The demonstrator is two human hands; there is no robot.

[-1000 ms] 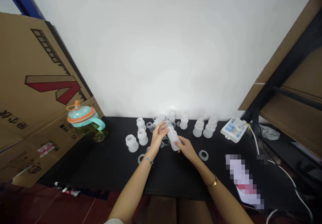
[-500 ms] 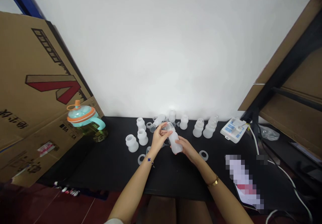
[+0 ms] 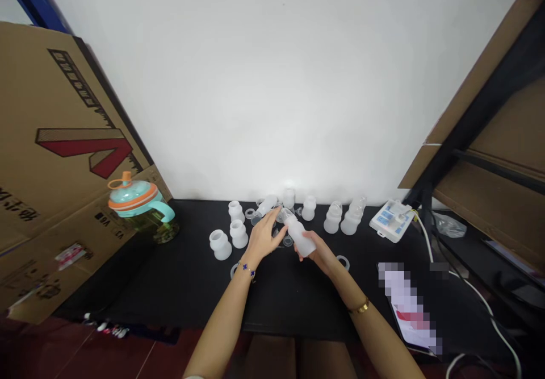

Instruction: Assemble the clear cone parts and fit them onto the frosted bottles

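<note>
A white baby bottle [image 3: 302, 238] with a clear top is tilted up and to the left in my right hand [image 3: 320, 252], whose fingers wrap round its lower part. My left hand [image 3: 263, 238] is beside the bottle's top end, fingers stretched out and thumb apart; whether a fingertip touches the clear top is hard to see. Behind the hands lie a white bottle on its side [image 3: 268, 204] and several small clear parts, partly hidden. Open-necked white bottles stand to the left, one of them in front [image 3: 220, 246]. A clear ring [image 3: 343, 262] lies by my right wrist.
Capped bottles [image 3: 332, 218] stand right of centre on the black table [image 3: 281, 302]. Farther right are a white plastic case [image 3: 390, 220], a phone [image 3: 409, 311] and a white cable [image 3: 477, 296]. A large teal-lidded jug [image 3: 142, 208] stands left, against a cardboard box [image 3: 55, 197].
My left hand has loosened from the bottle's neck and its fingers have straightened. The bottle, still in my right hand, tilts a little more. The whole view has shifted slightly.
</note>
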